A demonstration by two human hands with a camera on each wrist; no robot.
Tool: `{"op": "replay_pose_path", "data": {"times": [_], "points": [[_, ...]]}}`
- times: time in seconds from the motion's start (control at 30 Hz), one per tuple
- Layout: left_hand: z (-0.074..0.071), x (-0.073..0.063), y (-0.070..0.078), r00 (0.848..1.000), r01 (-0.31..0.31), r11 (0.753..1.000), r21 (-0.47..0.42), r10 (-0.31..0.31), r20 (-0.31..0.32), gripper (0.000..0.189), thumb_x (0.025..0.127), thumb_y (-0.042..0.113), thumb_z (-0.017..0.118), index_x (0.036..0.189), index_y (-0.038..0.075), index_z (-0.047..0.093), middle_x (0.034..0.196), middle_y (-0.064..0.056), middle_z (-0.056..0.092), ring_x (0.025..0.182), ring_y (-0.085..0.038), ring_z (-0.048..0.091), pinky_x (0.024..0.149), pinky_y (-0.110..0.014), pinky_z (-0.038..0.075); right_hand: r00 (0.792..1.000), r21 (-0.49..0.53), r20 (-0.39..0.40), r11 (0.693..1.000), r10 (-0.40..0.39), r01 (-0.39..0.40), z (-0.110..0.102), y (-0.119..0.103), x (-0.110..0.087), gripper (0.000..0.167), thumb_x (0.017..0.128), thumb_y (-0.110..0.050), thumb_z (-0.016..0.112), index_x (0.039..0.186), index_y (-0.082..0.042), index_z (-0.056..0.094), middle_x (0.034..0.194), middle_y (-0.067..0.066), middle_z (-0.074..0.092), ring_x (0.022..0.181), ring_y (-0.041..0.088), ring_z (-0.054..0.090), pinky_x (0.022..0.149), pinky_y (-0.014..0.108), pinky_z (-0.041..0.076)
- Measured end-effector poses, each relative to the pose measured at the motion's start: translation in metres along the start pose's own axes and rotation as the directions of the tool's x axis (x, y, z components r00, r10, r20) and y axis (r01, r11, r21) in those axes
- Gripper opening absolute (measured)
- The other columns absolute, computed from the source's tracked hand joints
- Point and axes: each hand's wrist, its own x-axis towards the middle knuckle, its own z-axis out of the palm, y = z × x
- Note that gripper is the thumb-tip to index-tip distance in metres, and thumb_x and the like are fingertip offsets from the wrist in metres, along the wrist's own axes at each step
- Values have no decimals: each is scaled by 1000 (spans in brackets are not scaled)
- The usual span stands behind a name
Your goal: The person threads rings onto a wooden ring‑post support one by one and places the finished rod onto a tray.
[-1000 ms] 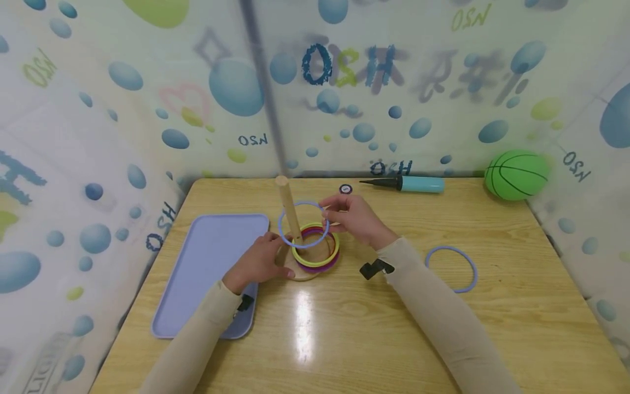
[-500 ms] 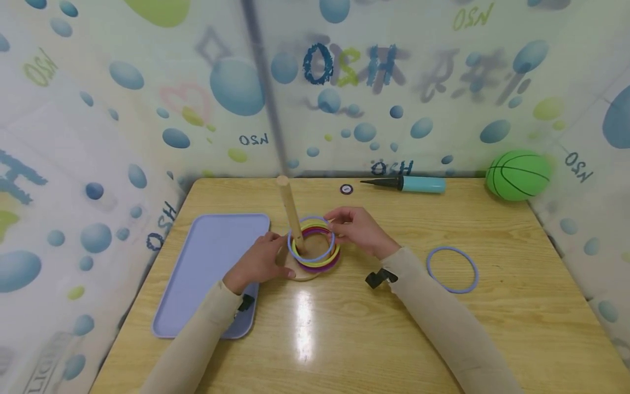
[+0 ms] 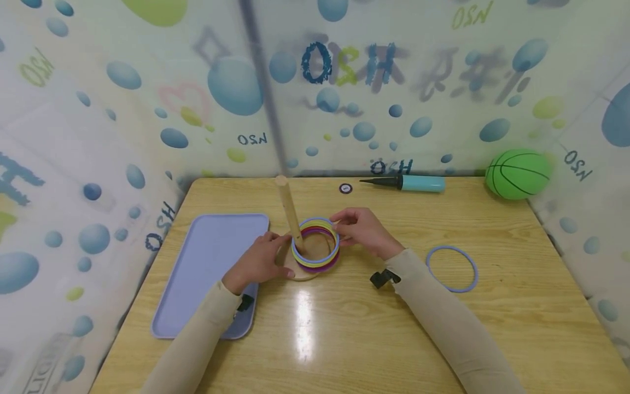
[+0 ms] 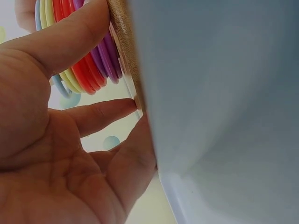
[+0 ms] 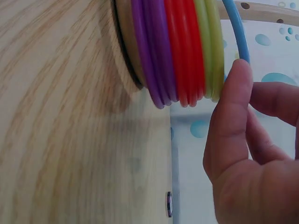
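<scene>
My right hand [image 3: 364, 230] pinches a blue ring [image 5: 237, 30] between thumb and fingers. The ring encircles a wooden peg [image 3: 289, 210], just above a stack of yellow rings [image 5: 215, 51], red rings [image 5: 184, 46] and purple rings [image 5: 154, 51]. In the right wrist view a narrow gap shows between it and the top yellow one. The stack lies on the round wooden base [image 3: 297, 272], off-centre to the right of the leaning-looking peg. My left hand [image 3: 258, 260] grips the base by its left edge, thumb at the front and fingers farther back.
Left of the base lies a lavender tray [image 3: 206, 273], partly under the left forearm. A second blue ring [image 3: 476, 271] rests on the table at right. Along the back are a small round disc [image 3: 346, 188], a turquoise hand pump [image 3: 422, 184] and a green ball [image 3: 518, 174].
The right hand has lowered the blue ring along the peg toward the stack, shifting slightly right. My left hand has stayed on the base.
</scene>
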Motion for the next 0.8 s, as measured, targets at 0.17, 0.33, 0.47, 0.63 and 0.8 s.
{"op": "replay_pose_path", "data": {"times": [0.17,0.33,0.47,0.63,0.8], "points": [[0,0,-1,1000,-3,1000,0,3,-4,96,85,47,88,162,9,43,149,-21,52,136,-42,49,109,-57,45,1000,-24,-5,1000,-1,1,0,1,0,25,102,-11,69,126,-4,72,98,9,71,69,16,67,69,34,62],[2,1,-2,1000,5,1000,-1,-5,-1,96,85,48,88,162,11,43,147,-20,53,134,-41,50,108,-56,45,1000,-53,-1,999,-3,3,0,5,2,23,102,-10,67,124,-2,73,97,8,70,69,15,65,67,31,60],[3,1,-2,1000,9,1000,-6,-9,2,96,85,47,88,163,12,43,147,-19,53,134,-39,50,109,-55,45,1000,-69,5,998,1,-1,-1,9,3,23,102,-10,68,123,-2,73,97,8,70,71,15,65,69,30,59],[1,1,0,1000,5,1000,-5,-5,-4,96,85,47,88,162,11,44,146,-19,53,133,-40,50,108,-55,45,1000,-76,-1,997,-9,9,-4,9,1,24,101,-10,70,124,-2,72,97,8,71,73,17,66,70,32,59],[-1,0,1,1000,6,1000,-3,-6,-7,96,85,47,88,161,9,44,145,-20,54,132,-40,50,107,-56,46,1000,-123,-16,992,-21,19,-9,7,-2,25,102,-15,72,124,-4,72,99,10,70,80,19,64,78,36,61]]}}
